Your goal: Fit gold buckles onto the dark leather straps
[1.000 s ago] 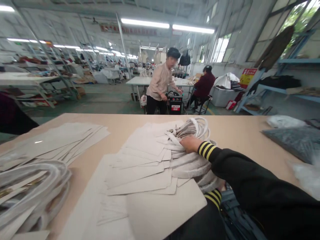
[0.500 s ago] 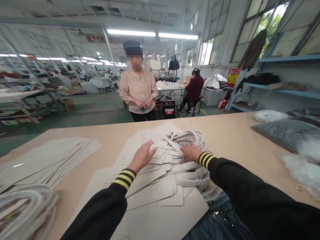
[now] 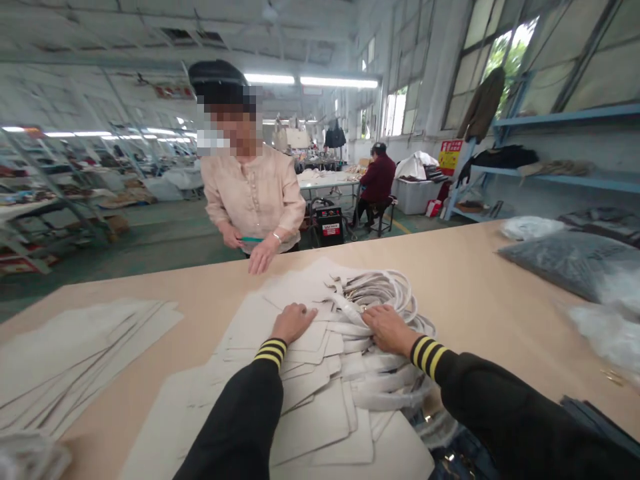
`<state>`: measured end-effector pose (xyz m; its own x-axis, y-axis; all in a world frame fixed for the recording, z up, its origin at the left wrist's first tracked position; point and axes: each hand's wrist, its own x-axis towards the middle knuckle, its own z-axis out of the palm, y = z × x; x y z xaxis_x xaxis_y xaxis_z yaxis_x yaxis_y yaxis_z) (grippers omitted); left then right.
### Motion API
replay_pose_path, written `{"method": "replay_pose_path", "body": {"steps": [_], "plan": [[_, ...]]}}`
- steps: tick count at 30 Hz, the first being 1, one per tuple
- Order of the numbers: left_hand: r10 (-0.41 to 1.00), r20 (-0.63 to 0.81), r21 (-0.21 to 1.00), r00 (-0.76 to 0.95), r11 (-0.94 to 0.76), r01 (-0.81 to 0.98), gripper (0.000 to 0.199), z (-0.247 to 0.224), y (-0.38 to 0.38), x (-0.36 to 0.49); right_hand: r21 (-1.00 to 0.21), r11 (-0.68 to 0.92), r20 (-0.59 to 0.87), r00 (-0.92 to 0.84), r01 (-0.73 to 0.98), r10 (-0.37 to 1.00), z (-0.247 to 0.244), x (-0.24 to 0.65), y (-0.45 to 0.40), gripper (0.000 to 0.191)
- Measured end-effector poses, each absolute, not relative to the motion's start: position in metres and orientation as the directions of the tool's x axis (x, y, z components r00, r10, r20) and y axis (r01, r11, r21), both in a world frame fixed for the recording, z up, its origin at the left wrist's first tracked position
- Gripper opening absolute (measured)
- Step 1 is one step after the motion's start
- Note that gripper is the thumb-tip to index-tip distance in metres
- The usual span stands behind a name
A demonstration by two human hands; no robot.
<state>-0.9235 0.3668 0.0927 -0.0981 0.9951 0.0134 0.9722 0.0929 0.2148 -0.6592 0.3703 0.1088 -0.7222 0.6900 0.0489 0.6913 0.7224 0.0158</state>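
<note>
My left hand (image 3: 293, 324) rests on a fanned pile of off-white flat panels (image 3: 313, 427), fingers apart, with nothing seen in it. To its right, my right hand (image 3: 387, 328) has its fingers closed on a pale strap (image 3: 345, 308) at the top of the row. Several more such straps stick out from the panels' right side below this hand. Beyond it lies a coiled bundle of straps (image 3: 400, 283) with small metal hooks near its left end. My right fingertips are partly hidden.
Another stack of flat panels (image 3: 115, 353) lies left, near a blurred strap coil (image 3: 33, 457). Plastic-wrapped dark goods (image 3: 565, 263) and dark blue items (image 3: 460, 460) lie right. A co-worker (image 3: 250, 193) stands at the table's far edge, holding something thin and green.
The co-worker has come closer, one hand now at the table edge. My left hand has lowered onto the panels with its fingers more bent. My right hand stays at the straps. The view has shifted.
</note>
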Motion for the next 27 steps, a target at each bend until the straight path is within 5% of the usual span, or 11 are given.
{"method": "replay_pose_path", "body": {"steps": [13, 23, 27], "plan": [[0.936, 0.204, 0.074, -0.286, 0.277, 0.958, 0.045, 0.097, 0.295, -0.878, -0.195, 0.682, 0.412, -0.572, 0.705, 0.710, 0.114, -0.595, 0.313, 0.048], [0.910, 0.243, 0.121, -0.335, 0.314, 0.942, 0.031, 0.099, 0.287, -0.854, -0.375, 0.675, 0.486, -0.485, 0.636, 0.727, 0.114, -0.588, 0.285, 0.037], [0.905, 0.258, 0.149, -0.339, 0.309, 0.939, 0.028, 0.097, 0.282, -0.853, -0.613, 0.521, 0.292, -0.443, 0.594, 0.848, 0.126, -0.591, 0.265, 0.031]]}}
